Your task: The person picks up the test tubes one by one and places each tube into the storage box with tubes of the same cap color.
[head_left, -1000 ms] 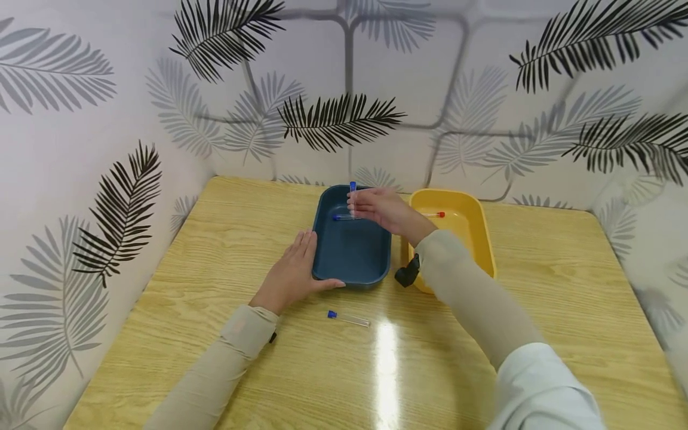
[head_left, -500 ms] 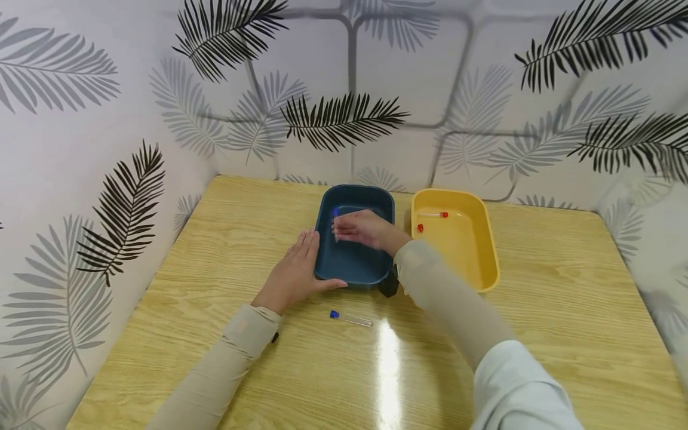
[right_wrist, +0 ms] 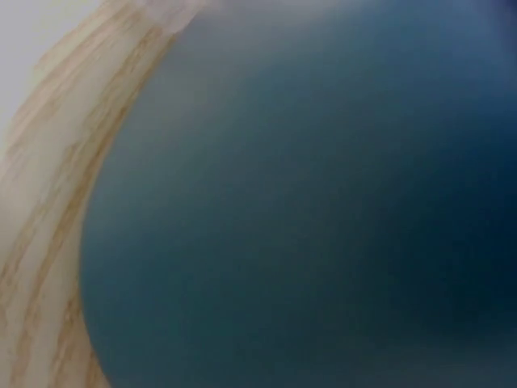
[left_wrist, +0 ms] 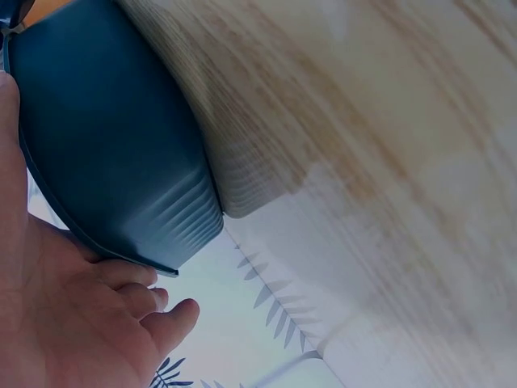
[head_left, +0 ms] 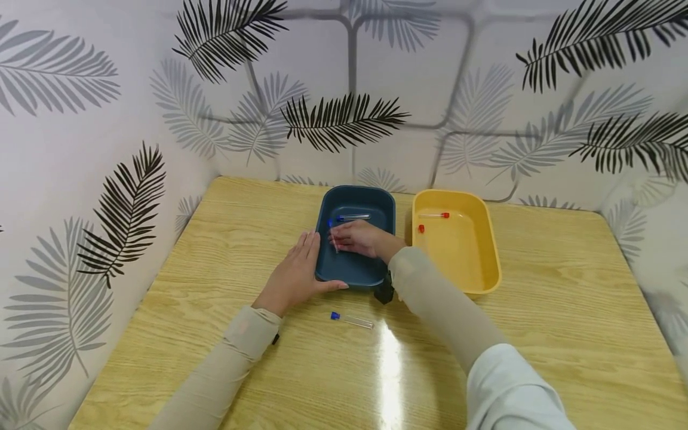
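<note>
My right hand (head_left: pixel 362 237) reaches into the dark blue tray (head_left: pixel 352 270) and pinches a clear test tube with a blue cap (head_left: pixel 330 224). The tube leans, its cap toward the back of the tray and its clear end showing below my fingertips. Behind my fingers, blue-capped test tubes (head_left: pixel 355 217) lie on the tray floor. With fingers straight, my left hand (head_left: pixel 292 272) rests along the tray's left side, the thumb at its front rim. In the left wrist view the palm (left_wrist: pixel 73 315) lies against the tray wall (left_wrist: pixel 113 137). Tray surface (right_wrist: pixel 242 202) blurs across the right wrist view.
One more blue-capped test tube (head_left: pixel 352 321) lies on the wooden table (head_left: pixel 258 394) in front of the tray. A yellow tray (head_left: pixel 462 257) stands to the right, with a red-capped test tube (head_left: pixel 436 215) and another red cap (head_left: pixel 421 229) inside. A patterned wall borders the table's back.
My right hand has moved left, forward and lower into the blue tray with the tube, which has gone from upright to leaning. My left hand has stayed at the tray.
</note>
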Motion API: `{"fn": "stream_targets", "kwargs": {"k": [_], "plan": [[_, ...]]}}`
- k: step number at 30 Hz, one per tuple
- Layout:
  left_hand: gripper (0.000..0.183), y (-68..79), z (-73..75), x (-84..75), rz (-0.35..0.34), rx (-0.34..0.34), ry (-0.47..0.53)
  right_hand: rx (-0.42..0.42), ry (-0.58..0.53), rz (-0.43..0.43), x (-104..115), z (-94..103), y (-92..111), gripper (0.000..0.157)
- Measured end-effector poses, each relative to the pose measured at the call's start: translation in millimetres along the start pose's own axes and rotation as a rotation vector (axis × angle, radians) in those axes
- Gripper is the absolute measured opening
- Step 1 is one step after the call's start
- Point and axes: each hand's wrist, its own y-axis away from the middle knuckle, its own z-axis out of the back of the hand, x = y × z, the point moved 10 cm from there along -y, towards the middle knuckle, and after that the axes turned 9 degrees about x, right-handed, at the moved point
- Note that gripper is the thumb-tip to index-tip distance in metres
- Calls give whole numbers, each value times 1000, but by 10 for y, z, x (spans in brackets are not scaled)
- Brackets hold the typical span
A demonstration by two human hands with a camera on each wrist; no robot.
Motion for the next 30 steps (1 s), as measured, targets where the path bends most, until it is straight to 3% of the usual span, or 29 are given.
{"fn": "stream_targets", "kwargs": {"k": [24, 30], "plan": [[119, 1, -7, 0, 16, 2, 2, 3, 140, 6, 1, -41, 25, 32], [119, -1, 0, -4, 11, 8, -2, -47, 167, 25, 17, 10, 36, 31]]}}
